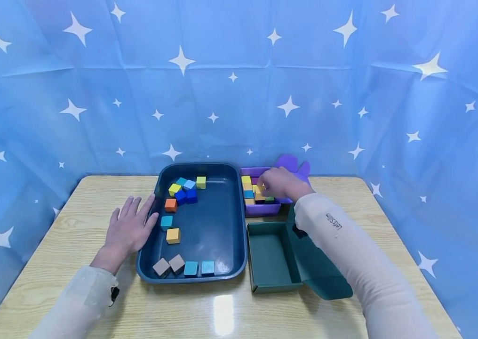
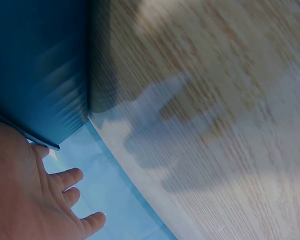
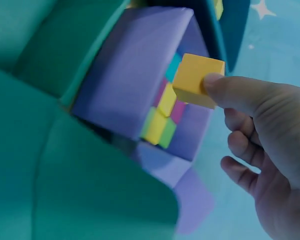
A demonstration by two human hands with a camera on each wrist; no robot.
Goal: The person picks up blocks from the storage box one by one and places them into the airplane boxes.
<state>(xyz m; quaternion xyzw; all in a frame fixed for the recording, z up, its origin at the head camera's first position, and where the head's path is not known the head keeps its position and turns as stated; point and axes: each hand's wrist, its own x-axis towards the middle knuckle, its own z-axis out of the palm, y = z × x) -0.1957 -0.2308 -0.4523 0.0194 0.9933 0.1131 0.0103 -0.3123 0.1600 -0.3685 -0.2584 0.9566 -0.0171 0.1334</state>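
My right hand pinches an orange-yellow cube between thumb and fingers, above the purple box. Inside that box lie several cubes, yellow, blue, green and dark pink, best seen in the right wrist view. At the left side of the dark blue tray, my left hand touches the rim with its fingers spread and straight. Along the tray's left and near sides lie loose cubes, among them an orange cube, a yellow-orange cube and two pale wooden cubes.
In front of the purple box stands a dark green box, its lid folded out to the right beneath my right forearm. The purple box's lid is raised at the back. A blue starry curtain surrounds the wooden table.
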